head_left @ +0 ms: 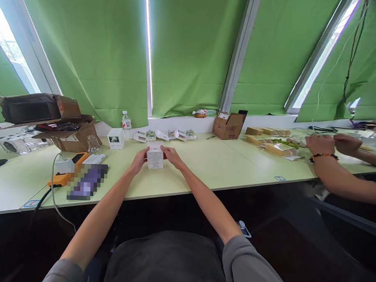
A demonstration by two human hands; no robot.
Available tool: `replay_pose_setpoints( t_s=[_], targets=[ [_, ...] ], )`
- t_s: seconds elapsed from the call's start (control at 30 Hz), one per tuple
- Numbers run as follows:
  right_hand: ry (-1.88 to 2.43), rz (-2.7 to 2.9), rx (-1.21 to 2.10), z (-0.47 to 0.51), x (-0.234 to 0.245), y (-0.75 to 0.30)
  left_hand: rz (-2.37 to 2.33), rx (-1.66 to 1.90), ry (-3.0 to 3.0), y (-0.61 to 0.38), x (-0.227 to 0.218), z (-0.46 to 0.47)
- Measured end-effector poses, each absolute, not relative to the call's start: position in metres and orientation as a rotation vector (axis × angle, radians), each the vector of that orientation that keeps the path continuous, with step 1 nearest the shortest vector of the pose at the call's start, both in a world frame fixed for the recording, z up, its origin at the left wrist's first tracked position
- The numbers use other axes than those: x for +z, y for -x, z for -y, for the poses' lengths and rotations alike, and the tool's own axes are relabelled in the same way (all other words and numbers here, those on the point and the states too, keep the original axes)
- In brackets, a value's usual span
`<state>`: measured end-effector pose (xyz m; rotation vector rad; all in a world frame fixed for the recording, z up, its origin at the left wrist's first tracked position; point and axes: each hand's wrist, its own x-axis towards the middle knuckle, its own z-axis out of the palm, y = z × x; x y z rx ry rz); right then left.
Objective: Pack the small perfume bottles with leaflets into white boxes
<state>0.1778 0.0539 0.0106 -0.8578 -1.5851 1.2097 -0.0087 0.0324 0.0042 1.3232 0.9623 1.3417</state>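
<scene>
"Several green blinds point(104, 51) across bkgd, biggest by far?"

"Yep. Below, pale worktop point(193, 170), approx. full width."

"Next size down?"

"Brown cartons point(69, 141), piled toward L end, w/ open brown carton point(228, 129) R of ctr, by back edge. Then yellowish packs point(280, 149), clustered farther R, next to co-worker's hands point(320, 144)."

"Own hands?"

"Both in view, nr. ctr. L hand point(139, 159): fingers gripping L side of printed white box point(155, 159), thumb by top corner. R hand point(172, 156): same on R side, i.e. fingers grasping too."

"Box pos.?"

"Upright, between both hands, small print on near face. Touching worktop or just above? Can't tell."

"Nearby?"

"White box w/ plant pic point(115, 140), farther L, by standing bottle point(126, 121). Small white-and-green items point(141, 135) behind, in a row along back edge."

"Smallest?"

"Sticker point(279, 178), R of ctr, flat nr. front edge."
</scene>
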Motion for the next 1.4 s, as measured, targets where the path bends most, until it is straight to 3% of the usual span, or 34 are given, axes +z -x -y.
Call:
replay_pose_setpoints(
  t_s=[0.8,1.4],
  targets=[
    [0.768,1.593,1.045,-0.050,0.016,-0.175,-1.008,1.536,-1.442,0.006,0.011,-0.026],
    [0.847,1.584,1.139,-0.039,0.022,-0.177,-0.954,1.551,-1.455,0.010,0.013,-0.022]
  ],
)
